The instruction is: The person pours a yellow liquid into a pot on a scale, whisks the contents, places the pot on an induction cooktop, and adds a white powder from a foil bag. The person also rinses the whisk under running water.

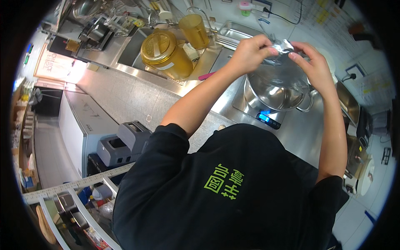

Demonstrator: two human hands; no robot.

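My left hand (250, 53) and my right hand (312, 64) both pinch a crumpled, silvery piece of thin packaging (282, 47), one at each side. It looks like a plastic or foil bag, and its clear part hangs below the fingers. Beneath it stands a wide stainless steel pot (268, 106) with loop handles. The pot rests on a flat digital scale (268, 120) whose display glows blue. What the bag holds cannot be made out.
Left of the pot, a lidded amber plastic container (168, 59) and an amber pitcher (193, 31) stand by the steel sink (128, 53). A pink-handled tool (206, 76) lies at the counter's edge. Steel trays (239, 29) stand behind; a cable hangs on the wall.
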